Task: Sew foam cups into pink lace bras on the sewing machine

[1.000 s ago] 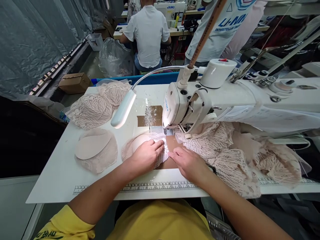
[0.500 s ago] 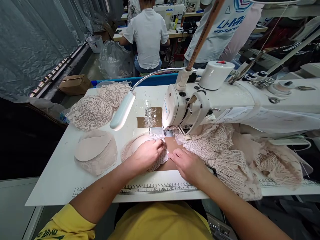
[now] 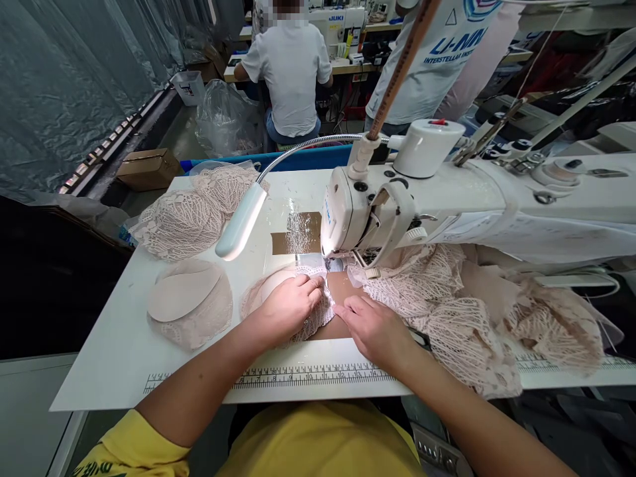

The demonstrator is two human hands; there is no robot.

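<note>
A pale pink lace cup piece [image 3: 318, 323] lies under the needle end of a white sewing machine [image 3: 342, 212], its left part stretching out past my left hand. My left hand [image 3: 293, 305] rests on the lace, its bent fingers pressed together on the cloth just left of the presser foot. At the lace's right edge, my right hand [image 3: 375, 328] pinches the border between thumb and forefinger, with its other fingers curled under. A dark loop-shaped handle [image 3: 420, 338] shows beside that hand; whether the palm holds it is hidden.
Beige lace pieces [image 3: 447, 311] are heaped right of the needle. On the left are a flat cup piece [image 3: 191, 301] and a lace pile [image 3: 183, 222]. A lamp [image 3: 241, 222] arches over the white table [image 3: 124, 351], which has a printed ruler [image 3: 308, 376]. Co-workers are beyond.
The fingers of my left hand have shifted slightly left and flattened on the lace, away from the needle. My right hand stays nearly in place.
</note>
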